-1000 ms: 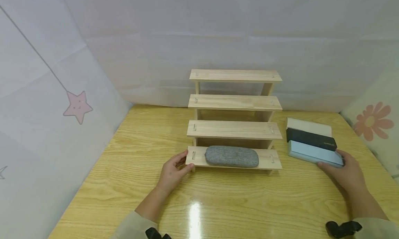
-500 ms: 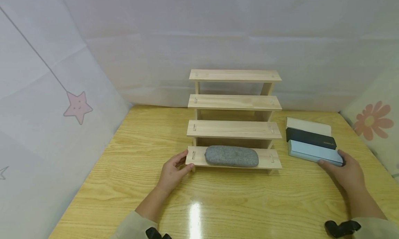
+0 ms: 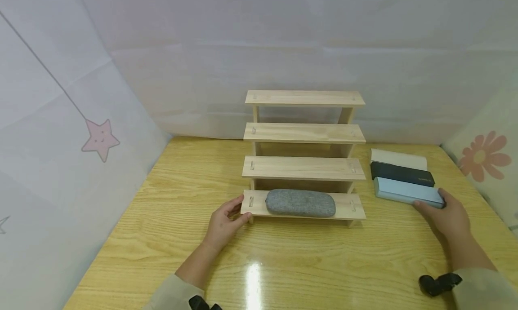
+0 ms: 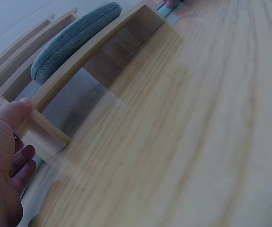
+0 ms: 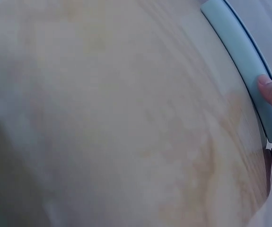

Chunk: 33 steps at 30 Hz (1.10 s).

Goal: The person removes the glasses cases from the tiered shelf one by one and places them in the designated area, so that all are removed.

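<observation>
A tiered wooden shelf (image 3: 303,168) stands on the table, with a grey fabric glasses case (image 3: 300,202) lying on its lowest board. My left hand (image 3: 221,223) holds the left end of that board, the thumb at its front corner. In the left wrist view the other fingers (image 4: 23,163) are partly curled beside the shelf's side panel. On the right, my right hand (image 3: 451,215) grips the right end of a light blue glasses case (image 3: 408,192). Its thumb (image 5: 270,90) presses the case's near side; the other fingers are mostly hidden behind the case.
Directly behind the blue case lie a black case (image 3: 400,174) and a cream case (image 3: 398,159), side by side. Table (image 3: 315,260) wood extends in front of the shelf. A pale cloth backdrop (image 3: 299,40) rises behind and at both sides.
My right hand has moved slightly away from me and to the left with the blue case. The black and cream cases have shifted the same way. My left hand stays put.
</observation>
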{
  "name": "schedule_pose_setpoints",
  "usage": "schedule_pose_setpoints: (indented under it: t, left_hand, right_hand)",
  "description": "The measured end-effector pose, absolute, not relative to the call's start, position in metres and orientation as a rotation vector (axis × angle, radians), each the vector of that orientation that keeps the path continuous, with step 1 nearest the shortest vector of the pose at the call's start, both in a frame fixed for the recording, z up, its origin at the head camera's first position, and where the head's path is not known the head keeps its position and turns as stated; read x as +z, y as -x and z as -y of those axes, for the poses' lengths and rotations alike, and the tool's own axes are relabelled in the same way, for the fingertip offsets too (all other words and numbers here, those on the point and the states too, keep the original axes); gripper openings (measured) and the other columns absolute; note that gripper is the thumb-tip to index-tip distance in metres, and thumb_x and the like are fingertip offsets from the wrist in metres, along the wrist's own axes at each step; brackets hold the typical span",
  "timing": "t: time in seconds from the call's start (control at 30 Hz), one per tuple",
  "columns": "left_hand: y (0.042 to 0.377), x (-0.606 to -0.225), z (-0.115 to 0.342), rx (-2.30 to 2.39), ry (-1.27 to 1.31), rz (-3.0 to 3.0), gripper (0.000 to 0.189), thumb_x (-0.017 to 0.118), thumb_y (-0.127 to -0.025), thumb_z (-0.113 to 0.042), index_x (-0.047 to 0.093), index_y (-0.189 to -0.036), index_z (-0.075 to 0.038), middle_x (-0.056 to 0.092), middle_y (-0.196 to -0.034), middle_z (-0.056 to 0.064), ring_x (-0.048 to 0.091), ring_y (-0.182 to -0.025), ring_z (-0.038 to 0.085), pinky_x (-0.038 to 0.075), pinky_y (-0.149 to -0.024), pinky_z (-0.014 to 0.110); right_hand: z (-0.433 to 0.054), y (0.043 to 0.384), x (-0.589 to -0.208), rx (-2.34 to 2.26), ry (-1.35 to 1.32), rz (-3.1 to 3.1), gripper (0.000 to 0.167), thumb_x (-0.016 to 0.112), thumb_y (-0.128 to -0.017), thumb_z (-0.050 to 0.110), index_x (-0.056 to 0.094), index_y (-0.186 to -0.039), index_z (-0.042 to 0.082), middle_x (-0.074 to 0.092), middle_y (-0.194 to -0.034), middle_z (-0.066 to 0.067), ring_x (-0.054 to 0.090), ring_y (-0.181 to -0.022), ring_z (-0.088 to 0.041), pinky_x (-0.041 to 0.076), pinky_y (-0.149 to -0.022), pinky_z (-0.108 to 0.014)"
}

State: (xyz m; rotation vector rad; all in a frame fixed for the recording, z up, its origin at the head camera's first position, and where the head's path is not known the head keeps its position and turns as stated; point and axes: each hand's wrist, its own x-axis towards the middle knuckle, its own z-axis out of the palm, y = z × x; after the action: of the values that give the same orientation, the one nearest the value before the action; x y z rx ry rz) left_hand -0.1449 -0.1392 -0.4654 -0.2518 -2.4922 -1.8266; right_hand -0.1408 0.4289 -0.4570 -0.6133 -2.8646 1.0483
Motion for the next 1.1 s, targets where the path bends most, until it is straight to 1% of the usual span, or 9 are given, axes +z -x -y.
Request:
schedule_pose_setpoints:
  t: [0.4,0.73,0.97,1.1]
  left_hand:
    - [0.142,-0.462,0.138,-1.864,0.236,2.478,0.058,0.078,-0.084,-0.019,0.057,-0.135,-0.004,0.057,-0.14,0.012,0.06,-0.123,0.028,0.051,-0.105,0.039]
    - [0.143,-0.466,0.139,-1.827,0.238,2.493,0.059,0.079,-0.084,-0.019,0.056,-0.136,-0.003,0.056,-0.141,0.013,0.059,-0.124,0.029,0.051,-0.105,0.038]
    - [0.144,-0.465,0.139,-1.82,0.256,2.494,0.06,0.079,-0.083,-0.018,0.056,-0.136,-0.003,0.055,-0.141,0.014,0.058,-0.125,0.03,0.051,-0.104,0.037]
    - [0.145,-0.464,0.139,-1.822,0.269,2.489,0.06,0.079,-0.083,-0.017,0.055,-0.136,-0.002,0.055,-0.141,0.015,0.058,-0.125,0.031,0.051,-0.105,0.037]
  right_hand:
    - [-0.436,0.155,-0.453,1.095,0.64,2.889,0.105,0.053,-0.092,0.062,-0.004,-0.154,-0.002,-0.001,-0.156,-0.037,0.003,-0.142,-0.059,0.013,-0.114,-0.073]
    - [-0.436,0.156,-0.454,1.092,0.616,2.87,0.102,0.053,-0.094,0.057,-0.004,-0.154,-0.003,-0.002,-0.156,-0.037,0.002,-0.142,-0.059,0.012,-0.115,-0.072]
    - [-0.434,0.153,-0.452,1.132,0.533,2.819,0.1,0.055,-0.095,0.051,-0.005,-0.154,-0.004,-0.004,-0.157,-0.037,0.0,-0.143,-0.059,0.011,-0.113,-0.075]
    - [-0.427,0.151,-0.445,1.172,0.559,2.775,0.1,0.055,-0.094,0.053,-0.003,-0.155,-0.001,-0.007,-0.158,-0.036,-0.003,-0.143,-0.058,0.011,-0.112,-0.077]
